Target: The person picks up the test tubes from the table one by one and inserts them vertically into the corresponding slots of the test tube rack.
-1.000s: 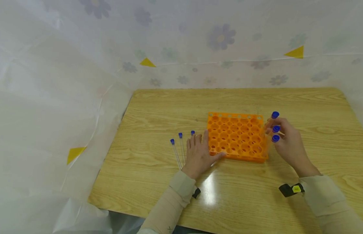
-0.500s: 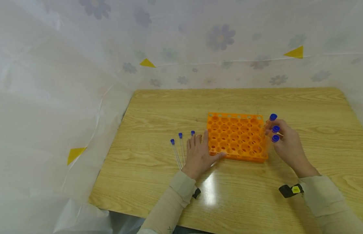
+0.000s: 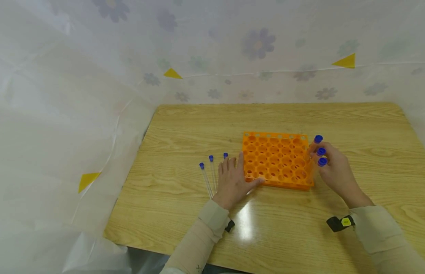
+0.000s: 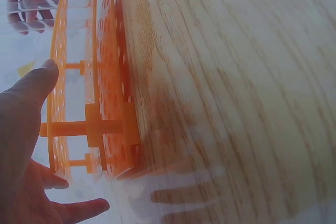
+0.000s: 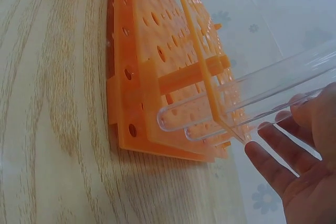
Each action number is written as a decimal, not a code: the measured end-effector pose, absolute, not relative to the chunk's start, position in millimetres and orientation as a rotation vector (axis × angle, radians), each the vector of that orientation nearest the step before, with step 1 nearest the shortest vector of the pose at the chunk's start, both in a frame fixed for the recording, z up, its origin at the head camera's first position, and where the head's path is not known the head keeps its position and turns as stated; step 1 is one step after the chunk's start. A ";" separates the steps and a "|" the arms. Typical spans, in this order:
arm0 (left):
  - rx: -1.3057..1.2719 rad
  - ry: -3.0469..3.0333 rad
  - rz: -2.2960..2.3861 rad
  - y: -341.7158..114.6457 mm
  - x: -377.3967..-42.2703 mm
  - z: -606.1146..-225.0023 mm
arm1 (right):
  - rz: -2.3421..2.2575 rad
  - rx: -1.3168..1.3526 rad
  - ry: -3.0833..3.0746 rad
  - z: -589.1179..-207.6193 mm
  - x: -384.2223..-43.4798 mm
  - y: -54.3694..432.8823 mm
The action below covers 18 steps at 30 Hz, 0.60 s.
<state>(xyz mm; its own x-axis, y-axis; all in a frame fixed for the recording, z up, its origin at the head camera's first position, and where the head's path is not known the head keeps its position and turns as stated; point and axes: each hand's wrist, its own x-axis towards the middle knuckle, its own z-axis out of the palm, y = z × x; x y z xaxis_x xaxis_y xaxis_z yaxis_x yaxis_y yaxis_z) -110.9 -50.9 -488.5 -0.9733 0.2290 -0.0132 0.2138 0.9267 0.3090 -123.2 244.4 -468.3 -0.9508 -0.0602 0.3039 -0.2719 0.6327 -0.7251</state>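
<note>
An orange test tube rack (image 3: 274, 158) stands on the table. At its near left corner my left hand (image 3: 232, 186) rests, the thumb (image 4: 39, 80) against the top plate and the other fingers spread along the left end. My right hand (image 3: 337, 171) is at the rack's right end and pinches a clear test tube (image 5: 283, 72) by its upper part. Three blue caps (image 3: 318, 139) line up there, their tubes partly hidden by the fingers. In the right wrist view, two rounded tube bottoms reach in below the rack's top plate, tilted.
Left of the rack, several clear tubes with blue caps (image 3: 211, 158) lie on the wooden table (image 3: 178, 129), partly behind my left hand. White floral sheeting (image 3: 212, 45) hangs behind and to the left, with yellow triangles on it.
The farthest blue cap has moved left and slightly toward me, and the middle one a little left, with my right hand. My left hand and the rack have stayed put.
</note>
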 end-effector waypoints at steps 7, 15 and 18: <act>0.352 3.036 0.493 -51.9 -110.6 -488.0 | 1.216 0.254 -2.655 -468.7 -122.7 245.2; 0.334 3.008 0.502 -51.0 -111.4 -488.4 | 1.194 0.268 -2.709 -470.0 -118.0 250.0; 0.334 3.002 0.504 -50.8 -111.4 -488.2 | 1.224 0.273 -2.706 -473.2 -114.7 253.2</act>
<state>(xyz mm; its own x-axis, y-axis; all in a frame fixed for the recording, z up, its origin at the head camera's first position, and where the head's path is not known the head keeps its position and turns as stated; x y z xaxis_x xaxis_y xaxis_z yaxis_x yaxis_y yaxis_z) -111.4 -50.8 -488.2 -0.9731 0.2265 -0.0416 0.2005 0.9223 0.3305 -114.7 253.2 -473.2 -0.9707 -0.1001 0.2184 -0.2301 0.6488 -0.7253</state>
